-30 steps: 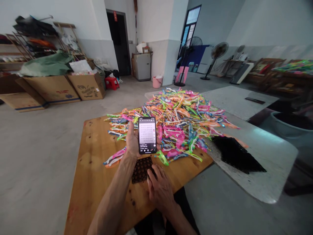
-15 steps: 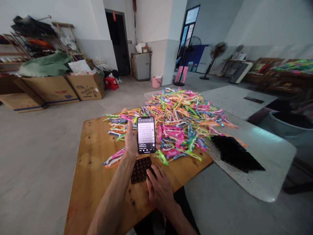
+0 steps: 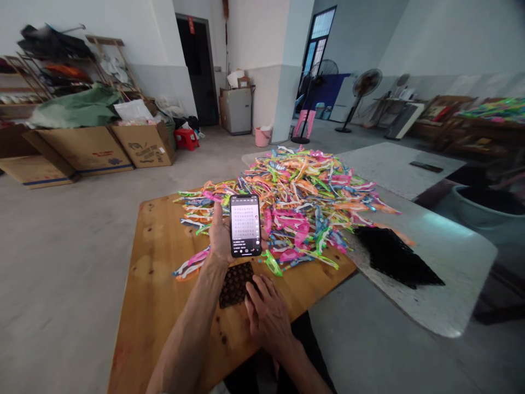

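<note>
My left hand point(image 3: 221, 235) is wrapped round a smartphone point(image 3: 245, 224) held upright, its lit screen facing me with rows of small characters on a pale page. Below the phone a dark, flat piece with a grid pattern point(image 3: 235, 285) lies on the wooden table point(image 3: 159, 306). My right hand point(image 3: 268, 312) rests on the tabletop at that piece's right edge, fingers loosely bent and holding nothing I can see. Just beyond the phone spreads a large heap of brightly coloured plastic glasses point(image 3: 303, 186), pink, orange, green and blue with white parts.
To the right, a pale stone-like tabletop point(image 3: 443, 262) carries a black flat mesh-like stack point(image 3: 394, 257). A grey bucket point(image 3: 488, 208) stands beyond it. Cardboard boxes point(image 3: 86, 148) line the left wall, near a red stool point(image 3: 186, 139). A standing fan point(image 3: 365, 87) is at the back.
</note>
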Available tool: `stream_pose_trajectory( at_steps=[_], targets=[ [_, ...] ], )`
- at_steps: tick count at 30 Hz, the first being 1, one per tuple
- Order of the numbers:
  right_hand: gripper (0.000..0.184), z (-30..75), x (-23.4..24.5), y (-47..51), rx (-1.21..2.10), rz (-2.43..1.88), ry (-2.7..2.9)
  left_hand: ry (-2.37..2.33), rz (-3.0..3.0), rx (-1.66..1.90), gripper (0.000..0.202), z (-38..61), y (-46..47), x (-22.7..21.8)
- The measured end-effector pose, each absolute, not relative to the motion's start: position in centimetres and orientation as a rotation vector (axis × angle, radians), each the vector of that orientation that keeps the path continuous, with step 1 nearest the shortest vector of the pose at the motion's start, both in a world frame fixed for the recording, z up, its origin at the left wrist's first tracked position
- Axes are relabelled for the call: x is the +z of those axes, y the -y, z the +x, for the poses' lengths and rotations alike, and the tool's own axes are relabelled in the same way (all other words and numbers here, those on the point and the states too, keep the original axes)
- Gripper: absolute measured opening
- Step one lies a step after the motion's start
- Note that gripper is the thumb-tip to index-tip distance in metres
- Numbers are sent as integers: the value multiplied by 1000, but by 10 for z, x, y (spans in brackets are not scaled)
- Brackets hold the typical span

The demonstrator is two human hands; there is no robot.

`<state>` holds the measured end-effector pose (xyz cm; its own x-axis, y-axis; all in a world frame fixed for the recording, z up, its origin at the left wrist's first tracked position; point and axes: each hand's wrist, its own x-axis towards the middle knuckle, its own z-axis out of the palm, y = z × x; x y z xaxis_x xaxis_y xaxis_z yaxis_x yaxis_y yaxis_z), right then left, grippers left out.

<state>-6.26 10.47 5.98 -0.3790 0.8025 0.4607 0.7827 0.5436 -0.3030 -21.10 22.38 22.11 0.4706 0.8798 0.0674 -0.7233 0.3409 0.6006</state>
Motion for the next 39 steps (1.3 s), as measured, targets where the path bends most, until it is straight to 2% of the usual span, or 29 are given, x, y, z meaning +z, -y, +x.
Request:
stream_pose_trajectory(
  at_steps=[8,19,33,39],
  targets=[
    [39,-63,57,-106,7,-1238,2147,-310,667,1063,99,-214,-226,218],
    [35,-63,55,-108,-8,-1220,2119,-313,728,1008,113,-213,-224,219],
    [35,-63,52,-108,-20,-1204,2110,-336,685,1034,107,-212,-224,219],
    [35,-63,51,-108,-37,-1200,2094,-318,711,1007,111,-213,-225,217]
  ],
)
